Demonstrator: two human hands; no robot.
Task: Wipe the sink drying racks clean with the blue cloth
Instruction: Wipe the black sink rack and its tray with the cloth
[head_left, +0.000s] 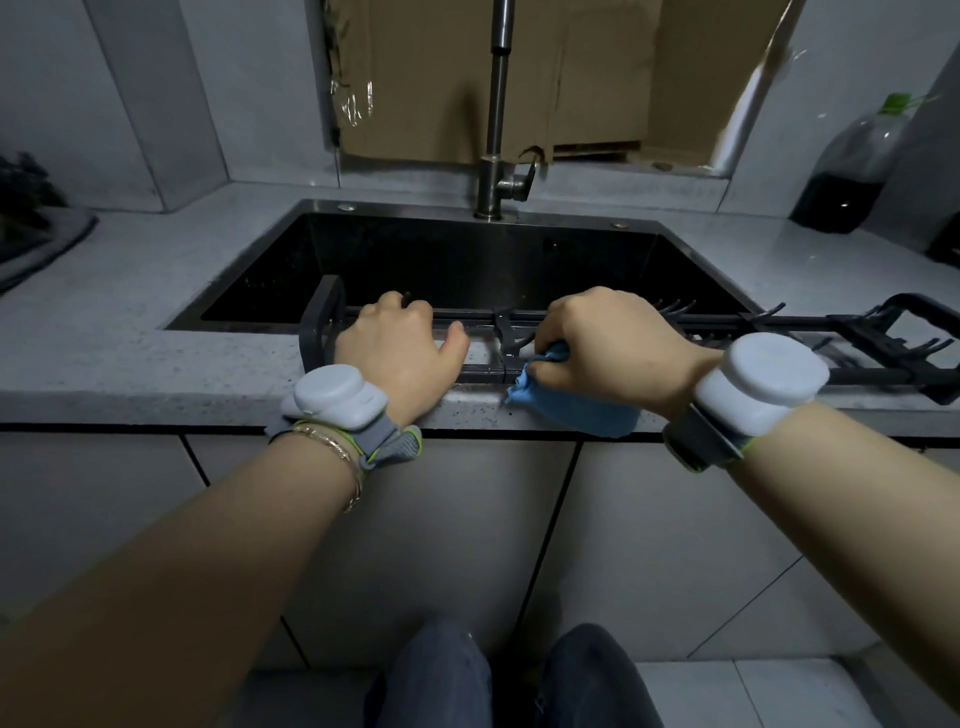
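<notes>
A dark drying rack (318, 322) with upright prongs lies along the front edge of the black sink (467, 260) and reaches out over the counter on the right. My left hand (400, 348) grips the rack's left part, fingers curled over its far bar. My right hand (608, 343) holds the bunched blue cloth (576, 410) against the rack's middle, near its front bar. Part of the cloth hangs over the counter's front edge.
A tall steel tap (496, 130) rises behind the sink. A dark bottle (852, 171) stands at the back right of the grey counter (130, 291). A dark mat with something on it (36, 234) lies at the far left. Cardboard covers the window behind.
</notes>
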